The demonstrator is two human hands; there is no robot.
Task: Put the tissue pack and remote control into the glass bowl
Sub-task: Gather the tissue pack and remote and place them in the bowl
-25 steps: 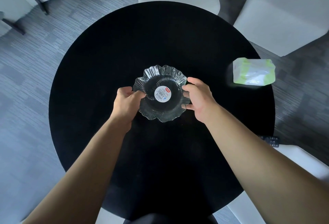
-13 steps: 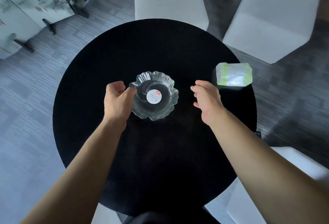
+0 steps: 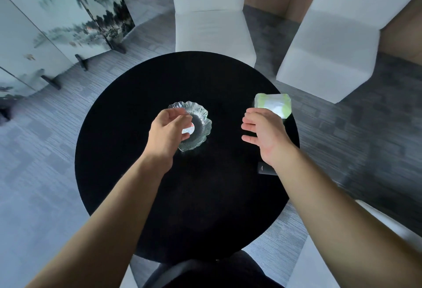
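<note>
A ruffled glass bowl (image 3: 201, 123) with a round sticker inside rests near the middle of the round black table (image 3: 137, 127). My left hand (image 3: 169, 130) hovers over the bowl's left side, fingers loosely curled and holding nothing. A white and green tissue pack (image 3: 272, 103) lies at the table's right edge. My right hand (image 3: 262, 132) is open just in front of the pack, fingers spread, apart from it. Below my right wrist a dark end of the remote control (image 3: 265, 168) shows; the rest is hidden by my forearm.
Two white chairs stand behind the table, one at the back centre (image 3: 212, 22) and one at the back right (image 3: 331, 43). Another white seat (image 3: 388, 226) is at the right front. A painted folding screen (image 3: 57, 18) stands at the left on grey carpet.
Both hands have let go of the bowl. My right hand moved right, close to the tissue pack. My left hand rose over the bowl. The camera tilted up, showing more of the room.
</note>
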